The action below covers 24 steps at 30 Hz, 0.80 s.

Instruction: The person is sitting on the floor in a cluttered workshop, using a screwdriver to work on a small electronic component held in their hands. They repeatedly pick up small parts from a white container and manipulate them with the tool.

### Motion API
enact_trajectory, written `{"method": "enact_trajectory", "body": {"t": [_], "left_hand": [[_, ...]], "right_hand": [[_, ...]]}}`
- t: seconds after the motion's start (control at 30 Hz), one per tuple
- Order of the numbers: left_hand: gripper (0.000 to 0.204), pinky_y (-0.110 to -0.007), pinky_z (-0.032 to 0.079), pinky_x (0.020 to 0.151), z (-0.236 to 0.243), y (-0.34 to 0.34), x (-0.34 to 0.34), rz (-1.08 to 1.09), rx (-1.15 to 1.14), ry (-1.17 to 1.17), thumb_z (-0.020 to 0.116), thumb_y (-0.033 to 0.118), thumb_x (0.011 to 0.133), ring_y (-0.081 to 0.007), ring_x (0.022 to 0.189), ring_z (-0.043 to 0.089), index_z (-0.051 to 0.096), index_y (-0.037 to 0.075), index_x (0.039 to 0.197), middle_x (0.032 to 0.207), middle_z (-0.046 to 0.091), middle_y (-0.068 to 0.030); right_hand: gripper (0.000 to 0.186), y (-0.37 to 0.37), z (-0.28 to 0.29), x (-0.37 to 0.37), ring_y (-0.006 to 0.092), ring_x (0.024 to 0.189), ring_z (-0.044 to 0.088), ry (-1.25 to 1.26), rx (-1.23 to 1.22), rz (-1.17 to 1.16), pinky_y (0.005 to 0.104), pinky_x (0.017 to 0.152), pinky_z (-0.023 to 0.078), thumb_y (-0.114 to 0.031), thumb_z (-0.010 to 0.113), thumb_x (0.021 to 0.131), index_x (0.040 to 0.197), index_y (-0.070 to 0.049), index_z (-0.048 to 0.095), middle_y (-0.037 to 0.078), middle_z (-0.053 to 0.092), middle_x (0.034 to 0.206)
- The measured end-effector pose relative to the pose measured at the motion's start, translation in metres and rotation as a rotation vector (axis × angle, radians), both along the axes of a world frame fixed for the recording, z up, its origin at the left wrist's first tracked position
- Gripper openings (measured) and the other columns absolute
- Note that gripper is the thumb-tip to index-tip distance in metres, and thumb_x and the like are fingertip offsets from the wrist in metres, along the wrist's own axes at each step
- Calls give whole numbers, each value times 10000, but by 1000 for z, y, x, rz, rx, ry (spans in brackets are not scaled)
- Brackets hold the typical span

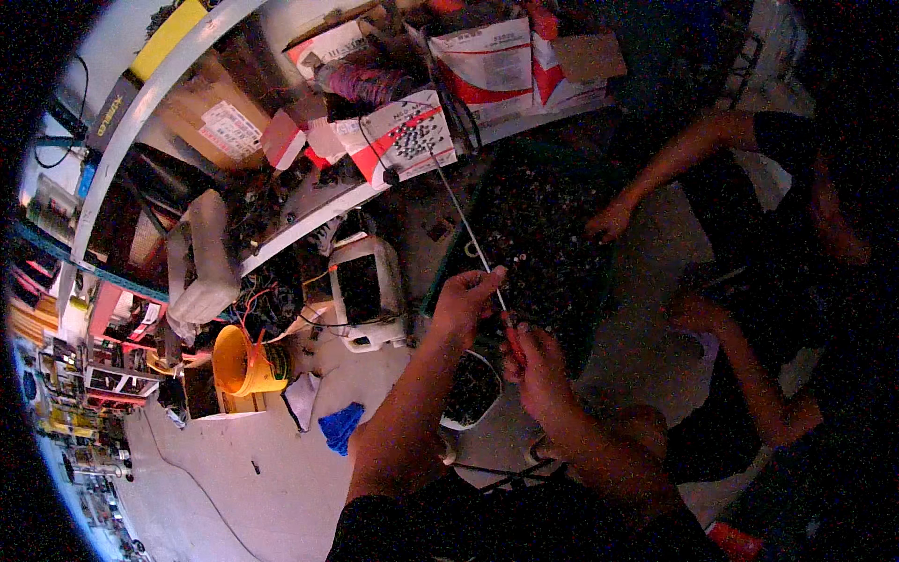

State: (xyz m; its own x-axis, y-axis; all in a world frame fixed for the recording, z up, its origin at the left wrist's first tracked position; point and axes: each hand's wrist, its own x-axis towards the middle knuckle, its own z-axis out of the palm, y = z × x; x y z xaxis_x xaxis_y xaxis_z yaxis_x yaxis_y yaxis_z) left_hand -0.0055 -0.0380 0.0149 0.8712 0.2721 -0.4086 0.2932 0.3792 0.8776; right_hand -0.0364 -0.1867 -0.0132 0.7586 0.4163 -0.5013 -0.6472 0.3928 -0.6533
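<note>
My right hand [538, 370] is closed round the red handle of a long, thin metal rod tool [461, 211]. Higher up the shaft, my left hand [468, 304] pinches the rod between thumb and fingers. The rod slants up and away to the left, and its far end meets a cluster of small dark pieces [415, 136] on a white and red cardboard box [398, 126]; whether it touches them I cannot tell. Beyond my hands lies a dark green bin [440, 281] full of small loose bits, too dim to name.
Another person's hand [611, 220] reaches over the bin from the right. Left of me stand a cut-open white jug [370, 332], a yellow bucket [239, 361] and a blue cloth [340, 426]. A round white container [473, 417] sits below my wrists. A metal shelf edge [309, 225] crosses behind.
</note>
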Motion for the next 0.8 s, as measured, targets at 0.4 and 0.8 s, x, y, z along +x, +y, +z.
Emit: {"method": "enact_trajectory", "body": {"t": [0.4, 0.8], "left_hand": [[225, -210, 307, 478, -5, 7, 4, -75, -118, -53, 607, 231, 911, -60, 515, 373, 644, 13, 951, 586, 437, 51], [228, -222, 276, 473, -15, 11, 7, -147, -52, -183, 605, 173, 903, -60, 528, 365, 628, -24, 1014, 593, 428, 51]], "right_hand": [[250, -12, 1, 2, 76, 531, 390, 112, 125, 54, 223, 437, 286, -351, 514, 953, 1049, -130, 580, -16, 502, 739], [303, -14, 16, 10, 55, 580, 381, 163, 165, 50, 207, 455, 296, -376, 530, 938, 1098, -126, 593, -36, 508, 804]]}}
